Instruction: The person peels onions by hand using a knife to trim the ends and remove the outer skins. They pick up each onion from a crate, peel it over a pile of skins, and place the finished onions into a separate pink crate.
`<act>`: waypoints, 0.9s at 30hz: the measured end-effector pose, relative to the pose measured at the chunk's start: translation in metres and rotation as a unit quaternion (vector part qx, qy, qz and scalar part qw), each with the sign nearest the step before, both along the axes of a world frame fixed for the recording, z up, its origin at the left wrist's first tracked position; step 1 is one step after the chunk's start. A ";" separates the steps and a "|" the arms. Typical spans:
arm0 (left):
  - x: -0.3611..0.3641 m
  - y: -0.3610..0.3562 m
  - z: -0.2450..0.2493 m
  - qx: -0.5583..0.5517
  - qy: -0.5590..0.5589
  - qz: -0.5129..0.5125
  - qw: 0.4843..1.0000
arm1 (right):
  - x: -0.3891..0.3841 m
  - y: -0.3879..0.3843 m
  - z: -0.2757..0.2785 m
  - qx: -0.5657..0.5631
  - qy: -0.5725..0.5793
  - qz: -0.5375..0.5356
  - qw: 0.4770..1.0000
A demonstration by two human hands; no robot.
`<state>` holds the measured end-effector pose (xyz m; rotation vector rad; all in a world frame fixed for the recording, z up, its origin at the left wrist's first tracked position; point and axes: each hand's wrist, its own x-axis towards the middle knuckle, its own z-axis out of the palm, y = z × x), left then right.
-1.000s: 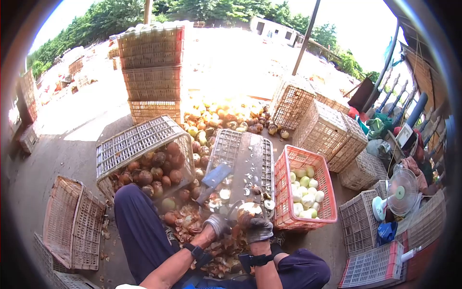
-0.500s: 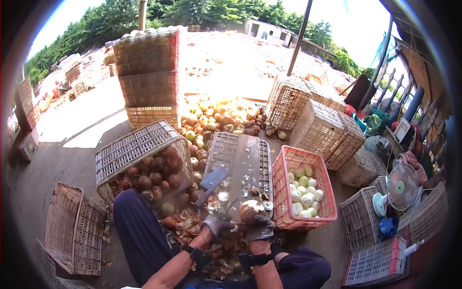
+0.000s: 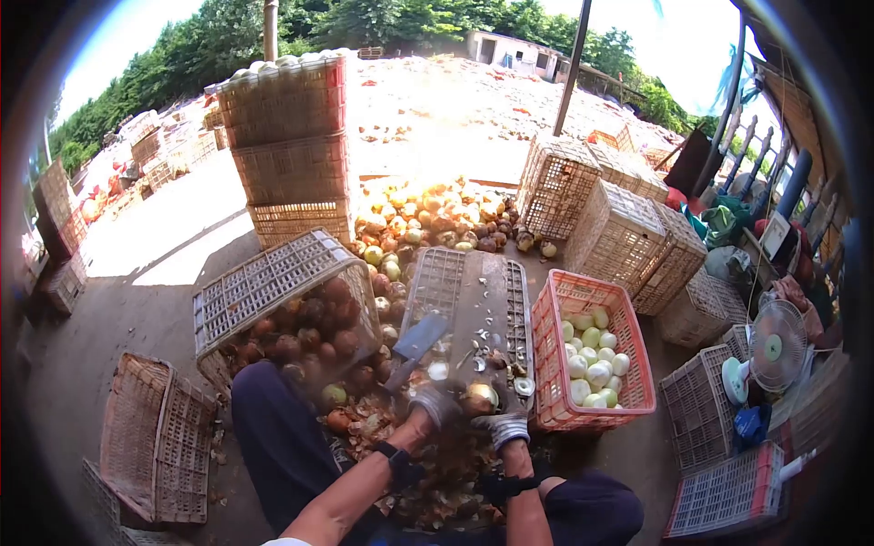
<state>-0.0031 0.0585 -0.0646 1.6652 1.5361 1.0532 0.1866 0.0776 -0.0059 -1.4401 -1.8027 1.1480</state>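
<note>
Striped, dark-palmed gloves cover both hands. My right hand (image 3: 503, 426) is closed around a partly peeled onion (image 3: 480, 399) at the near end of a wooden board (image 3: 482, 305). Close to its left, my left hand (image 3: 437, 407) looks curled, its fingers blurred; whatever they grip is hidden. A cleaver (image 3: 421, 337) lies on the board's left side, apart from both hands. White trimmings and a cut onion slice (image 3: 524, 386) sit on the board. Loose onion skins (image 3: 390, 412) are piled below my hands.
A tipped crate (image 3: 264, 287) spills unpeeled onions (image 3: 308, 338) on the left. To the right, a red crate (image 3: 596, 417) holds peeled onions (image 3: 596, 373). Stacked crates (image 3: 287, 168), more onions (image 3: 437, 214) and a fan (image 3: 776, 346) stand around.
The view has shifted, moving the scene slightly right. My left hand has moved a little up and closer to the onion. The cleaver stays put on the board.
</note>
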 end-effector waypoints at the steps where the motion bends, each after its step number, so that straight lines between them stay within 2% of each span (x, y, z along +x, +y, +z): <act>1: 0.006 0.001 -0.006 -0.018 0.009 0.000 1.000 | 0.004 0.006 -0.032 -0.008 0.000 -0.018 1.000; 2: 0.010 0.006 0.004 -0.036 0.017 -0.003 0.999 | -0.001 -0.003 -0.006 -0.012 0.014 -0.031 0.999; 4: 0.017 0.011 0.017 -0.060 -0.003 -0.019 0.998 | 0.002 -0.008 0.006 -0.024 0.028 -0.038 0.999; 5: 0.019 0.013 0.001 -0.036 -0.074 -0.028 0.996 | 0.006 -0.002 -0.014 -0.006 0.034 -0.037 0.999; 6: 0.017 0.017 -0.013 -0.007 -0.143 -0.031 0.989 | 0.001 -0.009 0.000 -0.014 0.064 -0.051 0.997; 7: 0.016 0.013 -0.002 0.009 -0.050 -0.032 0.998 | 0.000 -0.008 -0.004 -0.018 0.043 -0.060 0.997; 9: 0.013 -0.003 0.020 -0.032 -0.185 0.006 0.982 | -0.004 -0.008 -0.003 -0.016 0.027 -0.071 0.997; 11: 0.003 -0.010 0.027 -0.096 -0.206 0.039 0.973 | -0.005 -0.014 0.010 -0.008 0.034 -0.080 0.996; 13: -0.011 -0.010 0.029 -0.182 -0.115 0.064 0.975 | 0.001 -0.009 -0.007 0.009 0.044 -0.105 0.993; 14: -0.014 0.000 0.022 -0.169 0.092 0.025 0.981 | 0.003 -0.006 -0.016 0.018 0.048 -0.116 0.992; 16: -0.019 0.003 0.020 -0.163 0.270 -0.030 0.949 | 0.001 -0.004 -0.018 0.013 0.027 -0.118 0.993; 17: -0.020 0.006 0.018 -0.160 0.297 -0.043 0.940 | 0.000 -0.003 -0.020 0.011 0.015 -0.120 0.993; 22: -0.007 0.048 0.028 -0.107 0.374 -0.057 0.920 | -0.014 -0.008 0.002 -0.035 0.114 -0.102 0.988; 24: -0.006 0.063 0.035 -0.100 0.402 -0.038 0.909 | -0.013 -0.006 0.000 -0.019 0.078 -0.093 0.992; 26: -0.013 0.066 0.045 -0.114 0.397 -0.004 0.911 | -0.010 -0.003 -0.005 0.054 -0.018 -0.073 0.996; 27: -0.020 0.062 0.053 -0.129 0.380 0.019 0.916 | -0.008 -0.002 -0.004 0.045 -0.053 -0.073 0.995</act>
